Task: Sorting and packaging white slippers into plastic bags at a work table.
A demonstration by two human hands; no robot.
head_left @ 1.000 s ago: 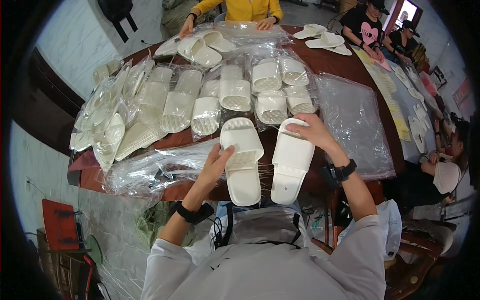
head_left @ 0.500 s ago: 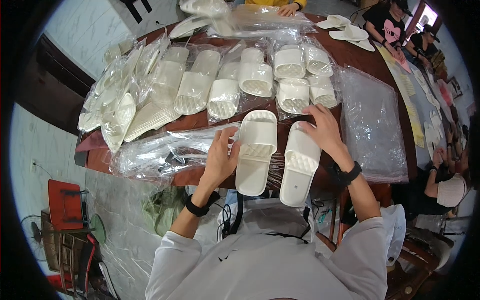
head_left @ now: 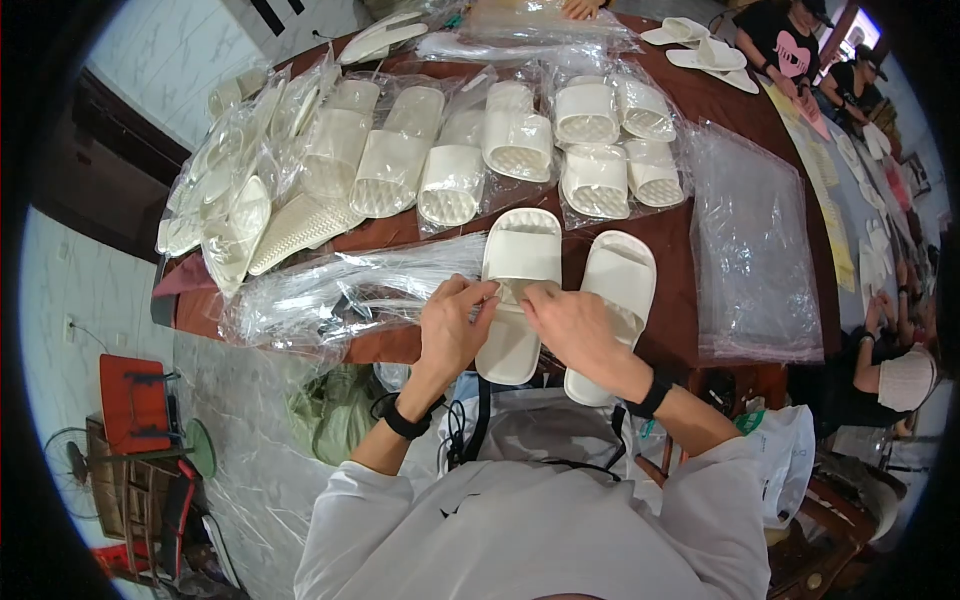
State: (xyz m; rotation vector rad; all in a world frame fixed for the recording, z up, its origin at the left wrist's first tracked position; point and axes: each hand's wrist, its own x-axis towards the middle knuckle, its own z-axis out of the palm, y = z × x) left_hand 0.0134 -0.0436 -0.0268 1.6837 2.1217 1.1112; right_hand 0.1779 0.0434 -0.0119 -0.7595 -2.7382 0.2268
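Two off-white slide slippers lie side by side at the near edge of the table, toes pointing away from me. Over the left slipper [head_left: 522,245], my left hand [head_left: 455,325] comes in from its outer side, thumb and forefinger closed near the strap's opening. Across from it, my right hand [head_left: 580,328] has its fingers pinched together above the same opening. Whatever lies between the fingertips of either hand is too small or hidden to name. My right hand and wrist partly cover the right slipper [head_left: 618,270].
Slippers in clear bags [head_left: 390,165] fill the table's far side, with more heaped at left. A bundle of clear plastic bags [head_left: 340,300] lies beside my left hand; flat clear bags [head_left: 755,250] lie at right. Unbagged slippers [head_left: 705,52] sit at far right. People work beyond.
Both hands have moved onto the left slipper, the right one leaving the right slipper's toe and coming left. Their fingers went from spread to pinched.
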